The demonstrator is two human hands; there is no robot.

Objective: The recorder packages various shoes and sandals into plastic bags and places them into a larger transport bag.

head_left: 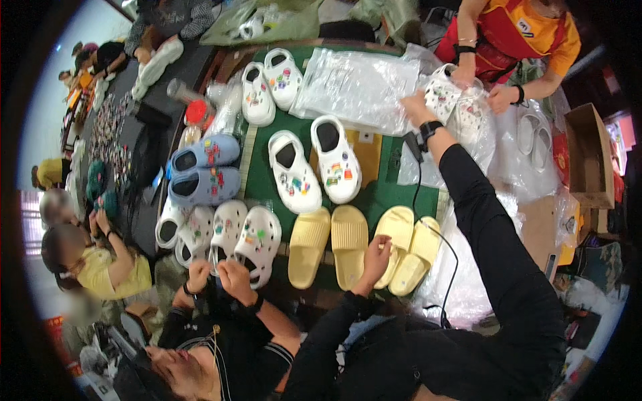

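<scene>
My left hand [378, 256] hovers over the gap between two pairs of yellow slides, its fingers loosely bent and nothing visible in them. One pair of slides [348, 244] lies to its left, the other pair [394, 230] to its right. My right arm stretches far forward. The right hand [417, 109], with a black band at the wrist, is beside white clogs [441, 93] and clear plastic bags [361, 87]; its fingertips are too unclear to show a grip. A co-worker's hands [501, 99] handle the same clogs.
White clogs with charms [294, 174] stand mid-table, another pair [257, 93] behind. Blue clogs [204, 170] and more white clogs [257, 237] line the left side. A black cable [418, 194] crosses the table. A co-worker sits close at left; a cardboard box [588, 157] stands right.
</scene>
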